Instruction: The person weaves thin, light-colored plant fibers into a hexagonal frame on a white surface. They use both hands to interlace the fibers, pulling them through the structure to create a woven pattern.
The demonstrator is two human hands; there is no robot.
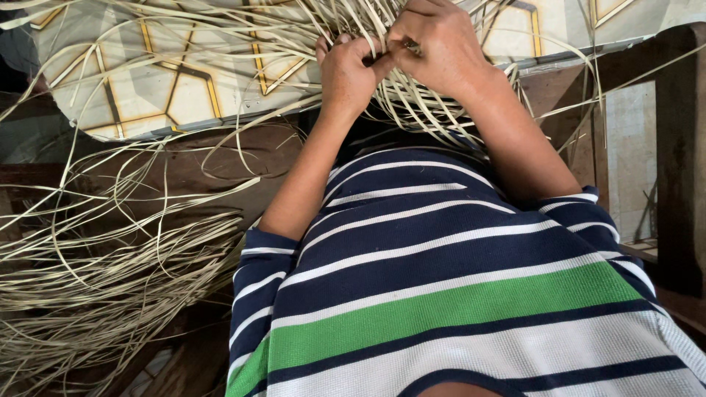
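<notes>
My left hand (347,76) and my right hand (435,45) meet near the top middle of the view, fingers closed on thin pale reed strips (412,110). The strips fan out from under both hands in a crossed, partly woven bunch. My left thumb presses against my right hand's fingers where the strips come together. A small dark bit shows between my right fingers; I cannot tell what it is. My forearms reach up from a navy, white and green striped shirt (441,294) that fills the lower view.
A large loose heap of the same pale strips (88,287) lies at the lower left. A cushion with a gold and grey geometric pattern (169,88) sits behind the hands. Dark wooden furniture (676,162) stands at the right edge.
</notes>
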